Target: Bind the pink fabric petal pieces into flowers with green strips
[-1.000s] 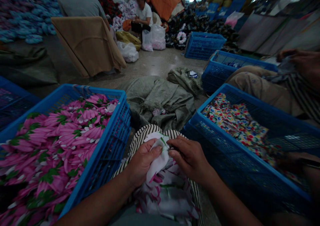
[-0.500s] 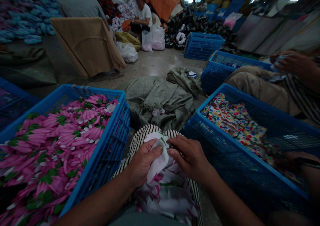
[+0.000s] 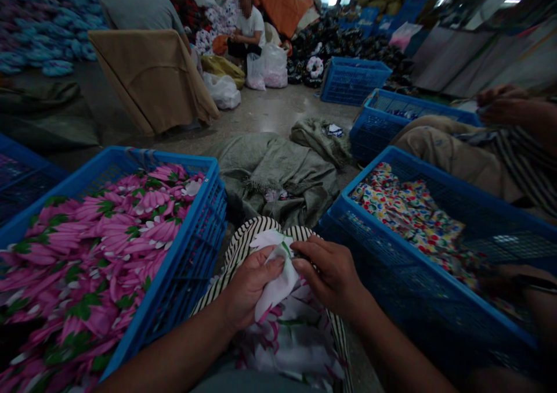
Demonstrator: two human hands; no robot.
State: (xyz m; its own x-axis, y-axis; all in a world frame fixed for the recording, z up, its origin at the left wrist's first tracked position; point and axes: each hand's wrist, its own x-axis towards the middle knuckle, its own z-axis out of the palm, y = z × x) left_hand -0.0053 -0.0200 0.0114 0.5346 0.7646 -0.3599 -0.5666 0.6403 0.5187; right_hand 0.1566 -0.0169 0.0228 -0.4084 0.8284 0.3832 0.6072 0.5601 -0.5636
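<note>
Wide workshop floor (image 3: 270, 117), dim light. Mid-distance: person in a white shirt (image 3: 253, 28), seated by bagged goods; draped brown cover (image 3: 143, 79) to the left. Grey-green sacking (image 3: 278, 158) lay crumpled just beyond your knees.

Status: your left hand (image 3: 248, 291) had the white fabric piece (image 3: 277, 285) gripped, thumb on top, fingers under. Piece was just above your lap, between both hands, lower tip angled down to the left. Your right hand (image 3: 333, 271) was at its upper right edge, fingers curled in, thumb + forefinger tips close to the green strip (image 3: 286, 248). Couldn't tell if they pinched cloth or something thin — too small/dark.

Delta vs. a moment earlier: tiny. Left hand + piece tilted slightly, right hand approx. same spot. Meant the piece was being steadied for close fingertip handling, imo — nothing let go.

Loose pink-and-white pieces (image 3: 296, 338) sat on your lap, over the striped cloth (image 3: 243, 242). L crate (image 3: 174, 157) held pink-and-green pieces (image 3: 108, 242); R crate (image 3: 391, 236) held multicolour printed pieces (image 3: 409, 207). Neighbour's hands (image 3: 509, 105), far right, had also shifted a bit; not yours, fyi.
</note>
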